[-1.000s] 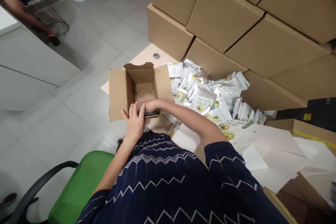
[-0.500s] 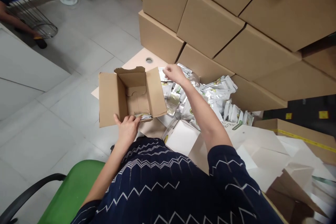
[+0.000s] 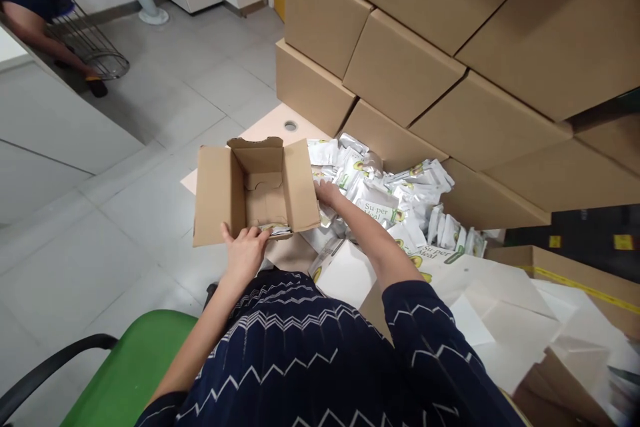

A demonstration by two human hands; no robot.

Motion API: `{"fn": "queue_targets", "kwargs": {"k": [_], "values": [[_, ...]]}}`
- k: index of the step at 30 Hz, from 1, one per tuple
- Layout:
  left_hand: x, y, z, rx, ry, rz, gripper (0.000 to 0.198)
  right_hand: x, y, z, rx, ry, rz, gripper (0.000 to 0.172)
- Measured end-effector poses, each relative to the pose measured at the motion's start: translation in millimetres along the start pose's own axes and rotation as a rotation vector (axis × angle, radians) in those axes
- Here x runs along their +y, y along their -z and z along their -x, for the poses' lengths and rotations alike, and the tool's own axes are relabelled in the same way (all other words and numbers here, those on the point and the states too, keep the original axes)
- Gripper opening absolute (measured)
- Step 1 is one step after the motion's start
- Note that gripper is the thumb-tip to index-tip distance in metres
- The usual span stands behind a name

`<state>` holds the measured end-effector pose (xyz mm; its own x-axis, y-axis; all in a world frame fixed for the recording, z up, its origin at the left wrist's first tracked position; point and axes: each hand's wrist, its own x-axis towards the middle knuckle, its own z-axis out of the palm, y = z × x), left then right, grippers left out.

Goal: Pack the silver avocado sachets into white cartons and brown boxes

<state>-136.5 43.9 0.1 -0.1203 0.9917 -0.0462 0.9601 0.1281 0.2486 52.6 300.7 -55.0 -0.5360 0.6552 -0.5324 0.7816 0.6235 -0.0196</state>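
Note:
An open brown cardboard box (image 3: 220, 193) stands at the table's left edge, its flaps up. A few silver pouches lie flat at its near inside edge. My left hand (image 3: 243, 250) rests on the box's near rim, fingers pressed against those pouches. My right hand (image 3: 326, 195) reaches just past the box's right flap into a heap of white and silver avocado-print pouches (image 3: 395, 200). Its fingers curl down among the pouches, and whether they hold one is hidden.
Stacked brown cartons (image 3: 425, 53) wall the table's back and right. Flat white box blanks (image 3: 500, 307) lie to my right, with one small white box (image 3: 345, 270) near my body. A green chair (image 3: 130, 373) is at my left. Another person sits by a wire basket (image 3: 85, 47) far left.
My right hand left the box's near edge, rose over the pouch heap, then came down into the pouches beside the box's right flap. My left hand stayed on the box.

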Motion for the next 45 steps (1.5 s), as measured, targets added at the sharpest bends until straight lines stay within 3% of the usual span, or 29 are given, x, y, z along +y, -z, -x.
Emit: {"fn": "queue_targets", "kwargs": {"k": [4,8,12,15,18,22,24,27,33,38,42,45], "values": [[0.1,1.0,-0.8,-0.021,-0.024,-0.055,0.034,25.9,18.7,1.0,0.152,-0.148,-0.198,0.041],[-0.5,-0.1,-1.1,-0.013,-0.038,-0.103,0.033,59.3,42.9,19.3,0.401,-0.38,-0.96,0.032],[-1.6,-2.4,-0.6,0.004,-0.05,-0.091,0.032,83.9,59.4,46.5,0.483,-0.324,-1.495,0.038],[-1.4,-1.7,-0.9,0.009,-0.048,-0.064,0.033,93.2,71.3,63.5,0.589,-0.273,-1.541,0.037],[-0.6,0.3,-1.2,-0.001,-0.04,-0.034,0.033,90.5,91.0,80.8,0.812,-0.175,-1.432,0.033],[1.8,-1.5,1.1,-0.009,-0.045,-0.026,0.033,54.9,125.7,111.6,0.949,0.069,-1.259,0.042],[4.0,-4.5,3.6,-0.014,-0.052,-0.019,0.034,24.0,138.8,125.2,0.903,0.176,-1.183,0.043],[8.2,-8.5,7.3,-0.016,-0.059,-0.028,0.033,-28.2,145.7,131.6,0.698,0.335,-1.024,0.04],[13.2,-7.1,8.7,-0.018,-0.044,-0.022,0.031,-106.8,124.1,90.2,0.248,0.494,-0.459,0.024],[12.0,-7.4,9.3,-0.008,-0.031,0.005,0.03,-132.2,86.3,45.3,0.036,0.574,-0.224,0.022],[11.4,-9.3,10.1,0.012,-0.017,0.039,0.032,-136.3,57.0,18.8,-0.067,0.616,-0.246,0.024],[12.1,-10.3,9.4,0.031,0.014,0.033,0.037,-137.0,49.3,13.7,-0.101,0.649,-0.307,0.03]]}}
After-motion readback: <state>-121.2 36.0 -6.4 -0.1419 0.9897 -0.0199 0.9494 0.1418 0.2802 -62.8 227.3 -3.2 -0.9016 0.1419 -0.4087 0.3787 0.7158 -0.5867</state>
